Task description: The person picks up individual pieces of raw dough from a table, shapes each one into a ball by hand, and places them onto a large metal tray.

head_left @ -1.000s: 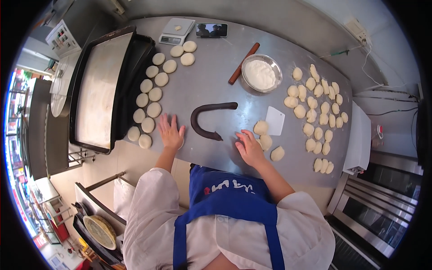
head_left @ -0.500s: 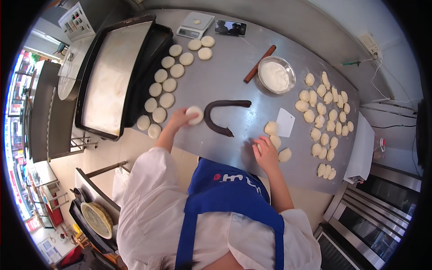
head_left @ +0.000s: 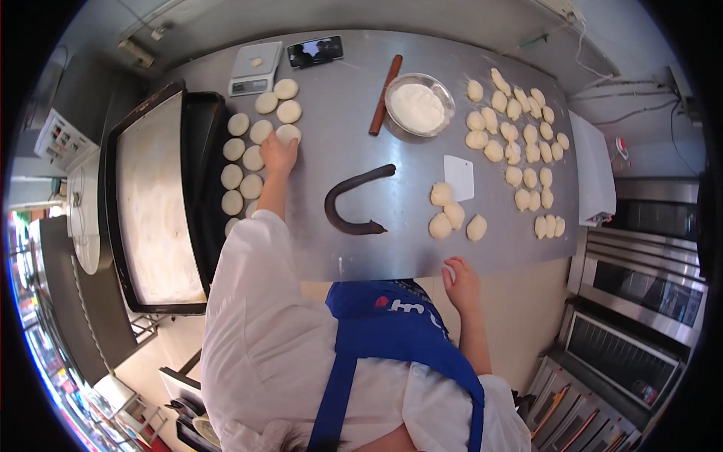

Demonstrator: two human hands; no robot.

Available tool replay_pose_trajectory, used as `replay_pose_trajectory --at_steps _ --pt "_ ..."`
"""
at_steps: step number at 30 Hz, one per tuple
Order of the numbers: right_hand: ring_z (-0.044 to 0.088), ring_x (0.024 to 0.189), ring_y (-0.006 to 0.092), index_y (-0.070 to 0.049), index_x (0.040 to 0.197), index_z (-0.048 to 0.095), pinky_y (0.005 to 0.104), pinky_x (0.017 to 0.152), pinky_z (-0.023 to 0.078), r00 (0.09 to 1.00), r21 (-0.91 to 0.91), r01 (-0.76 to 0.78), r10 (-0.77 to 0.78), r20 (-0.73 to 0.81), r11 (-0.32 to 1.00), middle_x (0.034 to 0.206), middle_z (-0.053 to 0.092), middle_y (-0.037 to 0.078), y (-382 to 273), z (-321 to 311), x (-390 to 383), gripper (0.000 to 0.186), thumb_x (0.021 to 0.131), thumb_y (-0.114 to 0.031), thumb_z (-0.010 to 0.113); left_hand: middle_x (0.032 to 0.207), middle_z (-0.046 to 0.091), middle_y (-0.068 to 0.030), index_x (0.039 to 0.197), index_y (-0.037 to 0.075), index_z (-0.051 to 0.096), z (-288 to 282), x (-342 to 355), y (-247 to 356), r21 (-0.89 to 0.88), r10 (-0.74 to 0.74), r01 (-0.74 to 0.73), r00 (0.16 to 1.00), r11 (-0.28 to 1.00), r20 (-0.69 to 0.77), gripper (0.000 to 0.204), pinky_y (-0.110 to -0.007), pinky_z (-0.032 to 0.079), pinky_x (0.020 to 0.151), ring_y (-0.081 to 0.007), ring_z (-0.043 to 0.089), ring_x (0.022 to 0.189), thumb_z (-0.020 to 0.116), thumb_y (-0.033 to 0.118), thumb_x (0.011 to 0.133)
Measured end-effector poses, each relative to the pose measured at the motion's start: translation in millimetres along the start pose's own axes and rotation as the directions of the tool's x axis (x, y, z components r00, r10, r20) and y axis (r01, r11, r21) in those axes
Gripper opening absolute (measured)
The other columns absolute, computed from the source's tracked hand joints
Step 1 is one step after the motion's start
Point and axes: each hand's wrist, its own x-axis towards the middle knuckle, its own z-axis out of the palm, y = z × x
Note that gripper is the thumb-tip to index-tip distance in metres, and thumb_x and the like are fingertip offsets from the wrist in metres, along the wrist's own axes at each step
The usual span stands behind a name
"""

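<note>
At the end of the rows of flattened round dough pieces, my left hand (head_left: 279, 156) has its fingers closed on one pale dough round (head_left: 288, 135), which appears to rest on the steel table. Neighbouring rounds (head_left: 232, 177) stand in columns just left of it. My right hand (head_left: 462, 286) hovers at the table's near edge, empty, with loosely bent fingers apart. Beyond it lie several rougher dough balls (head_left: 453, 215) beside a white scraper (head_left: 459, 178). A dark brown rope of filling or dough (head_left: 335, 198) curves in a C in the middle of the table.
Left of the rounds are black baking trays (head_left: 154, 203). Along the back are a small scale (head_left: 256, 64), a phone (head_left: 315, 52), a wooden rolling pin (head_left: 386, 96) and a metal bowl of flour (head_left: 419, 105). Many dough pieces (head_left: 514, 153) cover the right side.
My left hand has carried the dough round away from beside the dark rope, farther back to the rows. My right hand has drawn back from the dough balls to the table edge.
</note>
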Motion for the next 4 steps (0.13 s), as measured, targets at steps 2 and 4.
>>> replay_pose_trajectory --at_steps 2,4 --pt "0.061 0.086 0.0314 -0.006 0.094 0.063 0.0395 0.074 0.05 0.998 -0.002 -0.058 0.058 -0.033 0.998 0.1 0.062 0.011 18 -8 -14 0.017 0.08 -0.015 0.065 0.119 0.05 -0.0275 0.125 -0.003 0.046 0 -28 19 0.035 0.147 -0.144 0.984 0.989 -0.102 0.065 -0.047 0.037 0.098 -0.0418 0.046 0.113 0.071 0.028 0.073" --pt "0.062 0.085 0.0326 -0.007 0.096 0.063 0.0398 0.074 0.05 0.98 0.013 -0.173 0.173 -0.093 0.985 0.1 0.062 0.011 40 -12 -29 0.017 0.08 -0.014 0.065 0.123 0.046 -0.0286 0.126 -0.003 0.044 2 -43 41 0.079 0.296 -0.286 0.932 0.955 -0.21 0.067 -0.049 0.034 0.1 -0.0428 0.043 0.115 0.071 0.026 0.073"
